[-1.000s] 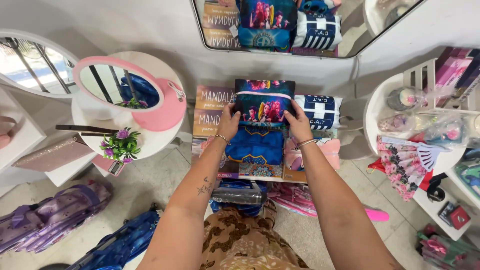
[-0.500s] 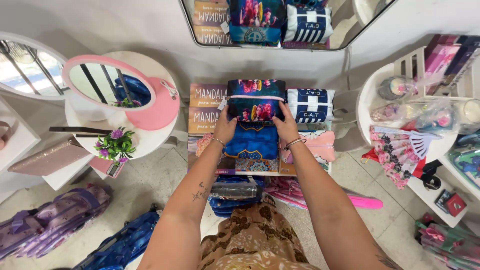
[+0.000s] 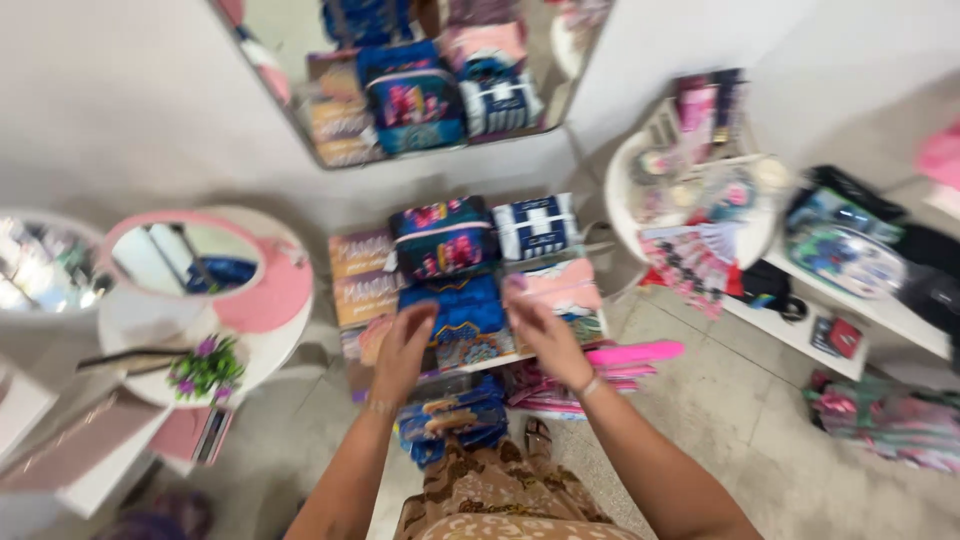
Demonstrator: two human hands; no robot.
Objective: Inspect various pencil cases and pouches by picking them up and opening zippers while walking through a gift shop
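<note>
Both hands have dropped from the dark patterned pouch (image 3: 443,237), left upright at the shelf back. Left hand (image 3: 403,350) and right hand (image 3: 543,335), open and apart, are held over the blue pouch (image 3: 462,318) just below it.

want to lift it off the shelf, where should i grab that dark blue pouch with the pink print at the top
Probably by its two short ends, one hand from each side. The dark blue pouch lies flat and wide on the blue case, both ends look clear, and the left hand and right hand sit just below.
</note>
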